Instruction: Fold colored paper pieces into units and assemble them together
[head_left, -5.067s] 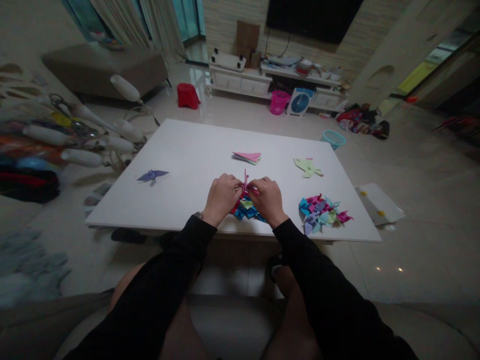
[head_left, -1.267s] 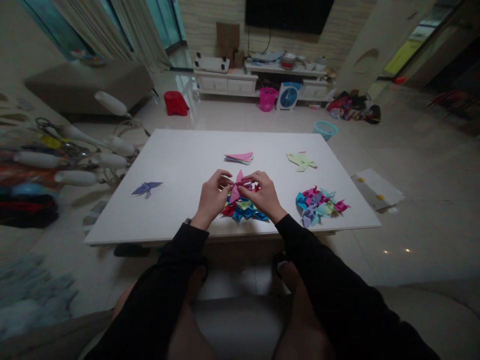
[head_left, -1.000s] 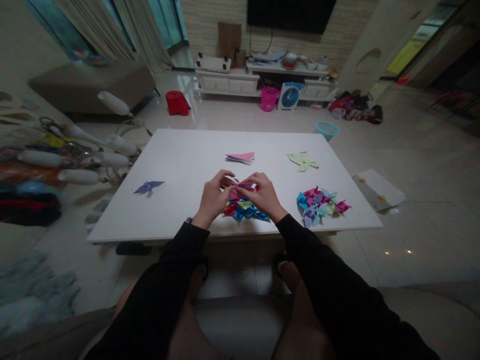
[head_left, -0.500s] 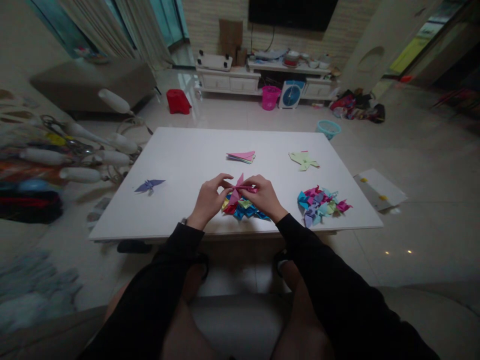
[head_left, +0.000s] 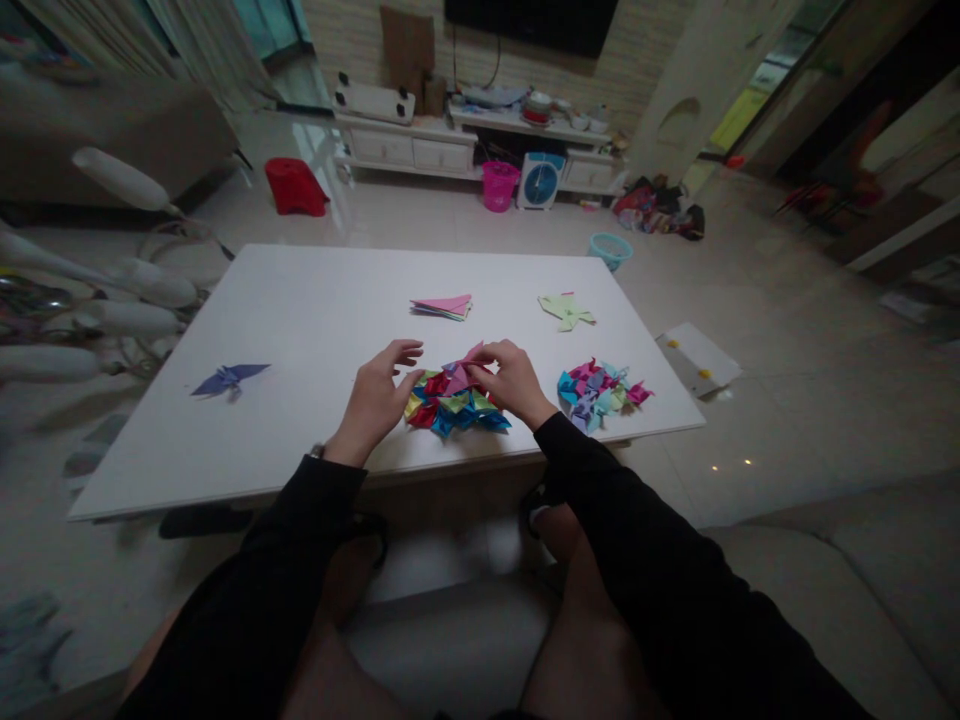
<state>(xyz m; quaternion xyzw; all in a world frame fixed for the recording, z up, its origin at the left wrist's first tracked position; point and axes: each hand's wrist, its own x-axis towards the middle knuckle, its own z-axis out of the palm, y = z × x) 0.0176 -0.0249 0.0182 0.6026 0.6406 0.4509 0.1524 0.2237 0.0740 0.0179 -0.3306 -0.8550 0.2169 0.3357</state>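
A pile of small folded paper pieces in several colours (head_left: pixel 454 405) lies near the front edge of the white table (head_left: pixel 315 310). My right hand (head_left: pixel 511 378) pinches a pink folded paper piece (head_left: pixel 463 368) at the top of that pile. My left hand (head_left: pixel 376 395) hovers just left of the pile with its fingers spread and nothing in it.
A second heap of folded pieces (head_left: pixel 598 388) lies to the right. Farther back lie a stack of pink triangular sheets (head_left: pixel 443 306) and a pale green folded piece (head_left: pixel 566 311). A blue paper crane (head_left: pixel 226 379) sits at the left. White tool handles (head_left: pixel 112 300) jut in from the left.
My left hand let go of the pink piece and opened. My right hand lowered the piece onto the pile. The camera shifted right, so everything slid left in view.
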